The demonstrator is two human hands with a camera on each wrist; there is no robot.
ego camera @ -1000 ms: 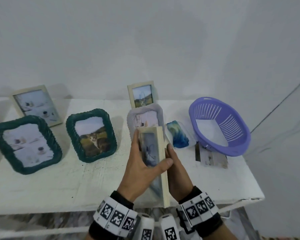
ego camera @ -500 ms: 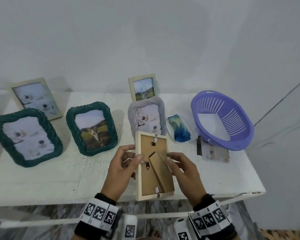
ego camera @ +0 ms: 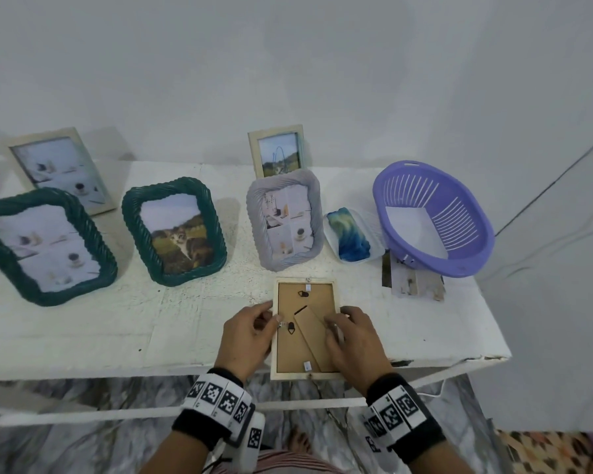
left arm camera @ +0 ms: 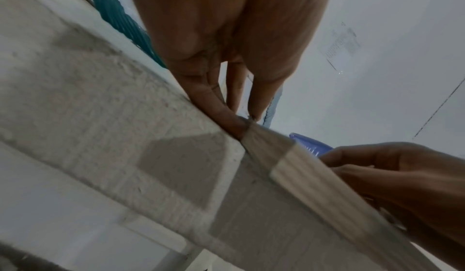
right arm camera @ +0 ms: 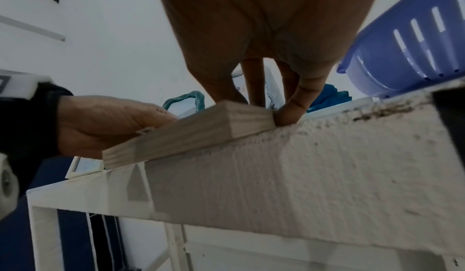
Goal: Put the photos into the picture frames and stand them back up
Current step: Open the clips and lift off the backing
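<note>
A pale wooden picture frame (ego camera: 290,350) lies face down at the table's front edge, its near end overhanging. Its brown backing and folded stand leg (ego camera: 310,336) face up. My left hand (ego camera: 271,318) holds the frame's left edge, thumb and forefinger beside a small clip. My right hand (ego camera: 339,323) curls over the right edge, fingers on the backing. In the left wrist view my fingers (left arm camera: 226,104) meet the frame (left arm camera: 302,168) at the tabletop. The right wrist view has my right hand (right arm camera: 264,96) on top of the frame (right arm camera: 191,134). A blue-green photo (ego camera: 348,237) lies in a white tray.
Two green woven frames (ego camera: 45,244) (ego camera: 175,234), a grey woven frame (ego camera: 286,224) and two pale frames (ego camera: 60,169) (ego camera: 278,150) stand on the white table (ego camera: 117,330), all with photos. A purple basket (ego camera: 432,213) sits at the right on wooden scraps (ego camera: 415,282).
A second ago both hands held the frame up on its edge. They turned its back upward and have since lowered it flat onto the table's front edge.
</note>
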